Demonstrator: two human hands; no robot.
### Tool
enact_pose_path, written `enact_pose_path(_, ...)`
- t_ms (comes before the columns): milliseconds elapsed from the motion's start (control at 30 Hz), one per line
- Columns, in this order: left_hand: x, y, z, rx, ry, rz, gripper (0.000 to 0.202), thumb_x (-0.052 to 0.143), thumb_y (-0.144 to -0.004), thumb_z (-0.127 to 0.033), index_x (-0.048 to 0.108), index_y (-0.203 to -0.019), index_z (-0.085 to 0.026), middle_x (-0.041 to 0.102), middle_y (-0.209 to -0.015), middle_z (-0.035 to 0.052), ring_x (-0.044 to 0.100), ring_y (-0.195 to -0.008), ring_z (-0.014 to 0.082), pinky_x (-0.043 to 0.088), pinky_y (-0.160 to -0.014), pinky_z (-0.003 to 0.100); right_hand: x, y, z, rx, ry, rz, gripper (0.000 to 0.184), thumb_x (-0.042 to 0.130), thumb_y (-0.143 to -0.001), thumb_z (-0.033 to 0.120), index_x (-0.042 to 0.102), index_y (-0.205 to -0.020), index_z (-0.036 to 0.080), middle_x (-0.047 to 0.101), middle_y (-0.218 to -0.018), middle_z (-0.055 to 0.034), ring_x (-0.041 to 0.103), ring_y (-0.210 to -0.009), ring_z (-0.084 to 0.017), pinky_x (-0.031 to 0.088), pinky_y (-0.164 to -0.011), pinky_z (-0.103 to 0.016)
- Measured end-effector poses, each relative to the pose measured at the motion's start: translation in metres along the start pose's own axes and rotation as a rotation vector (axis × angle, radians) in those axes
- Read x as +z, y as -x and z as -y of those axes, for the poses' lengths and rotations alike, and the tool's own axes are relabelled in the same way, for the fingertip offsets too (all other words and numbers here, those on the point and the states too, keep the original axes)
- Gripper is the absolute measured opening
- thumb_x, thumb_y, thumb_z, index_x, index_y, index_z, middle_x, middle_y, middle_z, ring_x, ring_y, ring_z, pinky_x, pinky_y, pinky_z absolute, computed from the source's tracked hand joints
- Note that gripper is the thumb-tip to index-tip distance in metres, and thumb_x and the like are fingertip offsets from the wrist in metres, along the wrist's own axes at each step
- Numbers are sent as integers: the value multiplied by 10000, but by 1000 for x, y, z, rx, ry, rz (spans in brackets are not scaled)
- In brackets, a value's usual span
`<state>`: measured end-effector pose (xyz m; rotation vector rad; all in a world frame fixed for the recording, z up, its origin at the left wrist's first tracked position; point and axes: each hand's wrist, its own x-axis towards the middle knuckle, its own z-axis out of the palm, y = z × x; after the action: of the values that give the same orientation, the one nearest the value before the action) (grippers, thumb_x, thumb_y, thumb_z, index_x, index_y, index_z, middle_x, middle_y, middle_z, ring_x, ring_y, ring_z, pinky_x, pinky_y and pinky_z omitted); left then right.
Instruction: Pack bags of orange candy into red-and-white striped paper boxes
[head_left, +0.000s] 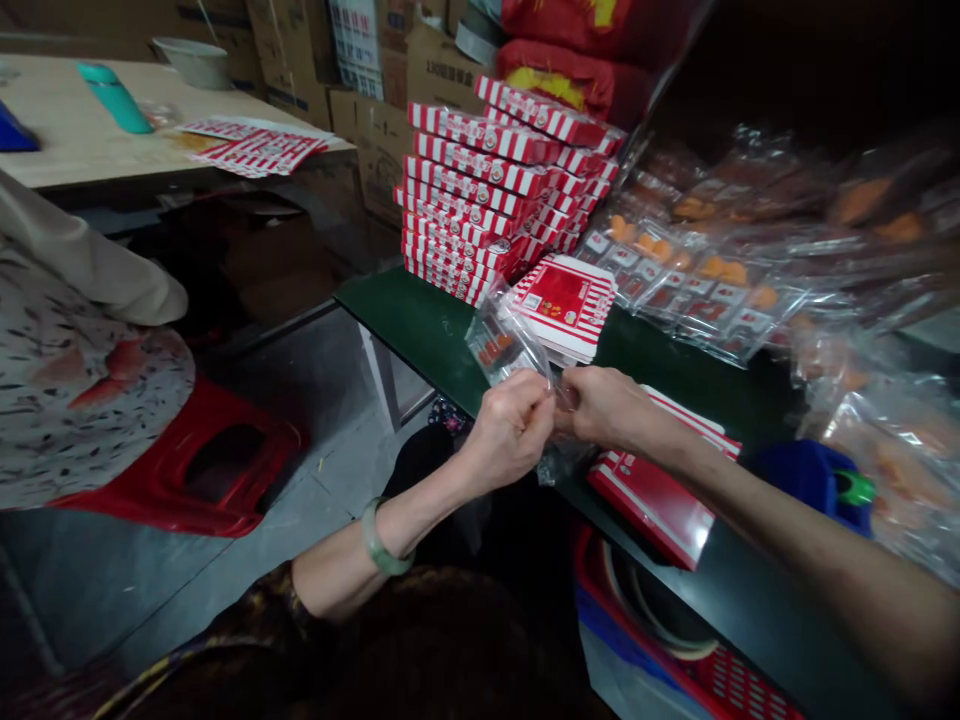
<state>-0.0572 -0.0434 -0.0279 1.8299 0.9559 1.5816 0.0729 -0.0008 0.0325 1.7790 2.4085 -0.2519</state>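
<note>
My left hand, with a pale green bangle on its wrist, is closed on a clear plastic bag holding small orange-brown pieces. Close beside it, my right hand pinches the same bag, and some of the plastic hangs below the fingers. Just beyond the hands lies a pile of flat red-and-white striped cards. Under my right forearm a red striped box rests at the edge of the green table. The bag's contents are partly hidden by my fingers.
Stacked striped boxes stand at the back. Many filled clear bags cover the right side, near a blue container. A person in a patterned garment sits at left on a red stool. A basket stands below the table.
</note>
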Motion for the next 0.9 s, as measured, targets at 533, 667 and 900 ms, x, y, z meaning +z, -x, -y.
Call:
enact_pose_path(533, -2, -2, 15, -247, -22, -263, 129, 588, -801, -266, 572, -724, -163, 591, -820, 42, 562, -796, 139, 443, -739, 267, 11, 4, -19, -8, -1056, 28, 125, 613, -575, 252, 525, -588, 165, 546, -536, 20, 495, -496, -106, 366, -467, -214)
enact_pose_path(667, -14, 7, 25, -553, 158, -506, 514, 757, -636, -370, 549, -1063, -174, 585, -1003, 69, 572, -846, 152, 464, -689, 258, 16, 23, -26, 22, -1428, 104, 243, 693, -619, 339, 567, -749, 177, 616, -650, -7, 585, -578, -150, 461, -566, -270)
enact_pose_path(900, -20, 28, 28, -707, 653, -274, 330, 791, -619, -310, 616, -837, -134, 664, -736, 13, 607, -621, 120, 500, -604, 247, 51, 26, -19, 182, -1055, -133, 375, 759, -543, 412, 554, -747, 173, 595, -680, -12, 555, -628, -151, 438, -564, -269)
